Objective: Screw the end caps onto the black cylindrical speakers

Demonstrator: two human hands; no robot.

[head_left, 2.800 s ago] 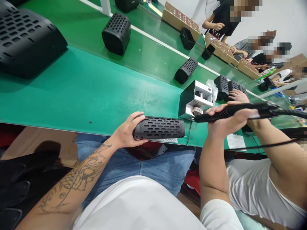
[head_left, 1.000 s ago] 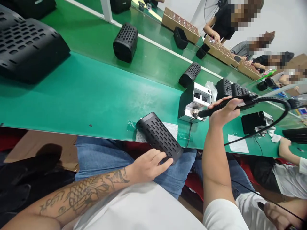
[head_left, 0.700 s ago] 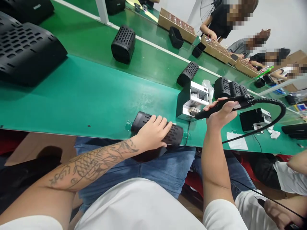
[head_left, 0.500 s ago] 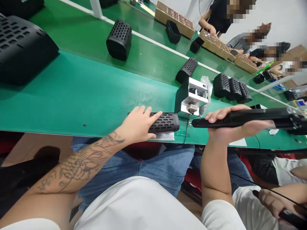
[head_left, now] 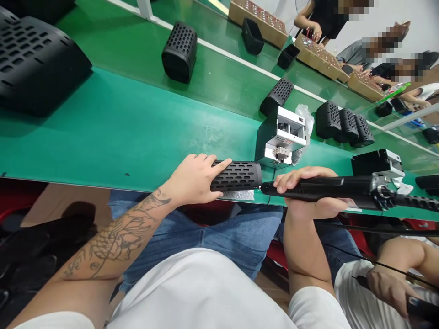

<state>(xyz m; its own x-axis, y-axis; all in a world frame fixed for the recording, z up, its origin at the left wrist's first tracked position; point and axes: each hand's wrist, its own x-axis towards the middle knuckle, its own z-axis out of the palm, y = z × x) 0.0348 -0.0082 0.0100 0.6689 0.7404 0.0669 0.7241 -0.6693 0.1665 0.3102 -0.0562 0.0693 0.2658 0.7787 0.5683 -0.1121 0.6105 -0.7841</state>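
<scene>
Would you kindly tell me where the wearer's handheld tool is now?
In the head view, the tool is right of centre in the right hand, its tip beside the perforated case.

The 2 arms [head_left: 116, 244] are extended forward. The left grip [head_left: 195, 180] lies palm down, its index finger [head_left: 222, 168] stretched; the right grip [head_left: 301, 208] is curled, its thumb [head_left: 331, 206] pointing right.

I'm standing in a factory workshop: matching black housings [head_left: 179, 52] dot a long green table [head_left: 137, 132], two boxy machines [head_left: 265, 139] sit along it, a corded tool [head_left: 331, 188] is in hand, and opposite, people [head_left: 329, 20] work over cardboard boxes [head_left: 313, 61] of small parts.
</scene>
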